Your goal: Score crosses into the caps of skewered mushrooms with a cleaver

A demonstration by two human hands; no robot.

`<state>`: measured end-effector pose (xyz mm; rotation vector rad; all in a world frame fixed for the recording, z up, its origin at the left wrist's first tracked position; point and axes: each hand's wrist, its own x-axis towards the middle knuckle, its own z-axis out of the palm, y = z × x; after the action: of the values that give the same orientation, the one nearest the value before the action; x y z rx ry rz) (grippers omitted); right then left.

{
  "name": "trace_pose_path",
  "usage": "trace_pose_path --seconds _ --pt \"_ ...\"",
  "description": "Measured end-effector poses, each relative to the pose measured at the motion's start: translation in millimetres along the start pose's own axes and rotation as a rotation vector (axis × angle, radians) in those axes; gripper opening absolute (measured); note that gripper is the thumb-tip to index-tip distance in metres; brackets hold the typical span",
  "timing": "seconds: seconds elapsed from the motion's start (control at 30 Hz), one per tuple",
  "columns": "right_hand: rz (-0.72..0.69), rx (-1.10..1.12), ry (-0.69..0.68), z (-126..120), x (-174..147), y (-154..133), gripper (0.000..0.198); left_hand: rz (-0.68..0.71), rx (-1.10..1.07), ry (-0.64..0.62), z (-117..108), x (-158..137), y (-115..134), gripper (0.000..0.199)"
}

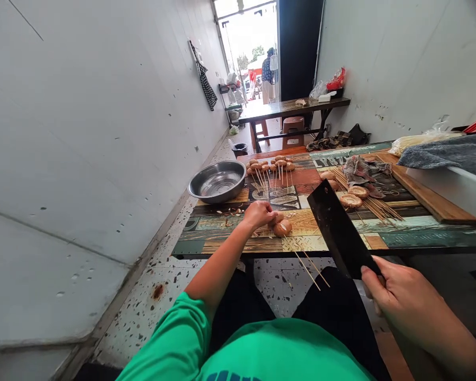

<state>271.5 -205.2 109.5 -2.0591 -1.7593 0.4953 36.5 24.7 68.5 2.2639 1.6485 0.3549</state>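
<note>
My right hand [396, 288] is wrapped around the handle of a dark cleaver [337, 227], its broad blade tilted up and left over the table's front edge. At the front of the table, my left hand [259, 214] has its fingers closed against a brown mushroom [277, 217], partly hidden by them. Right in front lies a second mushroom [282, 228] with pale cuts in its cap. Thin wooden skewers [307, 267] run from these mushrooms out past the table edge. Further back, several skewered mushrooms [280, 164] rest in a group.
A metal basin [218, 182] stands at the table's left corner. To the right lie loose mushrooms [351, 200], a bundle of skewers [383, 209], a crumpled cloth [359, 172] and a wooden board [432, 190] beneath a white container [460, 182]. A person [267, 76] stands by the far doorway.
</note>
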Motion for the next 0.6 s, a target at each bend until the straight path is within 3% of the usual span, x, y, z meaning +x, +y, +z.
trace_pose_path --seconds 0.17,0.33,0.5,0.6 --pt "0.027 0.024 -0.031 0 -3 5 0.031 0.088 0.13 -0.001 1 3 3 0.015" --pt "0.091 0.038 -0.059 -1 -3 6 0.033 0.072 0.165 0.049 2 6 2 0.018" --pt "0.142 0.072 -0.075 2 -4 18 0.037 -0.059 0.262 0.156 -4 3 -20 0.032" --pt "0.15 0.075 -0.068 5 -4 26 0.04 -0.178 0.375 0.12 -10 -2 -41 0.039"
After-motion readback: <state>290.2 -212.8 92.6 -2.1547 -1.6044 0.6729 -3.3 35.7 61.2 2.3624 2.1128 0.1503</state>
